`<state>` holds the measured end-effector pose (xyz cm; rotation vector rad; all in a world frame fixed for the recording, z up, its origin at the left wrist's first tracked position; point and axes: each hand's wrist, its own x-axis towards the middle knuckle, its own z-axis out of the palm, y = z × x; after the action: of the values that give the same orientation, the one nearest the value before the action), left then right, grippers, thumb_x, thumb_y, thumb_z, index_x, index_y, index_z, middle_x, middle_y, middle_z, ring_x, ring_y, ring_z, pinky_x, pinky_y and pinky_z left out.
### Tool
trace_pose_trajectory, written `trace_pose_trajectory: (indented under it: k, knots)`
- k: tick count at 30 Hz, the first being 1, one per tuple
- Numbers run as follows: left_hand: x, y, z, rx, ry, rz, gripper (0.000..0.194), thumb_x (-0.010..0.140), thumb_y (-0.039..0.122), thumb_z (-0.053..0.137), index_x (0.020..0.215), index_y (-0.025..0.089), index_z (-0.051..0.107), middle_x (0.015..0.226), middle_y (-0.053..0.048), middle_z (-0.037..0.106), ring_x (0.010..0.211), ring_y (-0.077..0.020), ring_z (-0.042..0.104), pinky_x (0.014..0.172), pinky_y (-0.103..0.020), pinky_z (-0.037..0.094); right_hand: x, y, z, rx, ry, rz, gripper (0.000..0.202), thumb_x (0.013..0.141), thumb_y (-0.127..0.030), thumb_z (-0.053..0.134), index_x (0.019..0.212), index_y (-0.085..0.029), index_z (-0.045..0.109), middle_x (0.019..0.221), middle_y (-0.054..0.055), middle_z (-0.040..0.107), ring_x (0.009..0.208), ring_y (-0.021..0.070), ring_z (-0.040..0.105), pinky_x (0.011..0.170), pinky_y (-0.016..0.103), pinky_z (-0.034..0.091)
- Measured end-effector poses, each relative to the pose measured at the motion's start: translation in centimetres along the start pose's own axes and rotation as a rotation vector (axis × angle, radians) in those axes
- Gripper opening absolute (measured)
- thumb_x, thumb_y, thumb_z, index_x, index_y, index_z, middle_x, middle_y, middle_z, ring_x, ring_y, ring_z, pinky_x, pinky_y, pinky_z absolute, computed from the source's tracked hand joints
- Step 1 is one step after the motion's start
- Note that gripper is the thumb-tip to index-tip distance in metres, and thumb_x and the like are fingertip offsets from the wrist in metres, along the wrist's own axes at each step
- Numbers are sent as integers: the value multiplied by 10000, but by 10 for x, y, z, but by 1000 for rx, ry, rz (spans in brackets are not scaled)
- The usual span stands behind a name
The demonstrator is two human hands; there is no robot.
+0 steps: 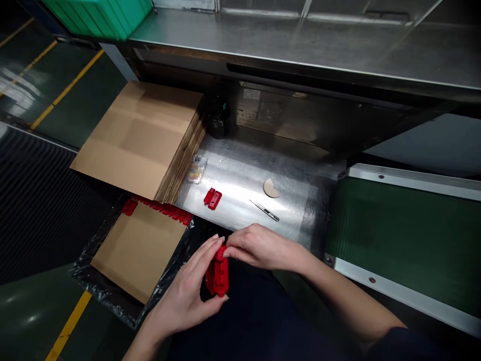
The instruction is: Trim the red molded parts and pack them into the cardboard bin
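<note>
A red plastic part is held upright in front of my body, below the steel table's front edge. My left hand wraps round it from the left, thumb at its bottom and fingertips near its top. The fingers of my right hand are closed on the part's top end. Two more red pieces lie side by side on the steel table. To their right are a pointed metal tool and a pale round piece with a section cut out.
Stacked cardboard sheets stand at the left. Below them, a black-lined box holds a cardboard sheet and a row of red parts. A dark bottle stands behind, a green conveyor at right, a green crate upper left.
</note>
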<state>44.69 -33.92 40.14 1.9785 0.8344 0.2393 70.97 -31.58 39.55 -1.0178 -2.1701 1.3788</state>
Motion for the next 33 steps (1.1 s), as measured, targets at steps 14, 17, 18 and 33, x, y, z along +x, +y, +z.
trace_pose_trajectory:
  k: [14,17,18,33]
  knots:
    - [-6,8,32,-99,-53,-98,1020,822,179,785,1636,386,206,1693,-52,282,1541,-295,321,1277,-514,298,-42,10,32,-226,159,-53,366,1099,-337,422,893,-130,643,797,34,642,608,113,488,578,288,306]
    - [-5,15,42,-123,-59,-115,1010,822,161,777,1627,399,215,1697,-47,267,1552,-293,298,1283,-525,277,-53,26,32,-33,250,-33,347,1098,-313,418,896,-135,636,799,30,640,657,107,526,627,253,372]
    - [-5,18,45,-127,-60,-121,1007,824,156,773,1626,399,215,1698,-46,263,1557,-291,286,1285,-528,270,-57,31,31,32,294,15,311,1092,-295,429,923,-137,638,831,31,651,697,106,550,665,241,399]
    - [-10,39,64,-10,-34,-9,1003,888,139,692,1683,304,103,1719,-64,223,1573,-271,247,1283,-466,284,-76,14,16,-22,45,-80,329,1079,-382,505,925,-144,673,850,25,683,684,98,565,646,231,388]
